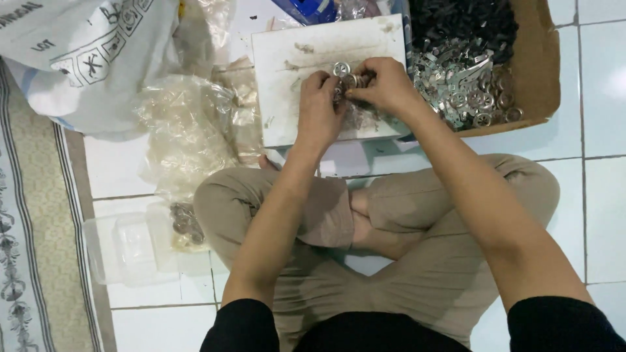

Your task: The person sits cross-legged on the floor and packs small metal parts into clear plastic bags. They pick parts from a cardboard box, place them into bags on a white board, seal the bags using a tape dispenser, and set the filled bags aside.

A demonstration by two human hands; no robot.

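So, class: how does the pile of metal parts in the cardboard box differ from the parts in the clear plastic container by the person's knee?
The metal parts in the cardboard box form a big, bright silver heap of rings and strips beside black pieces; the parts in the clear plastic container are a small, duller cluster of round pieces. The box sits beyond the right hand, the container beside the left knee. Both hold small metal rings.

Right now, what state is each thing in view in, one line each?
Left hand: closed on small metal parts over the board.
Right hand: pinching the same small metal parts.
White board: lying flat, scuffed, one metal ring loose on it.
Cardboard box: open, holding silver and black parts.
Clear plastic container: open, some rings at its right end.
Plastic bags: crumpled on the floor.
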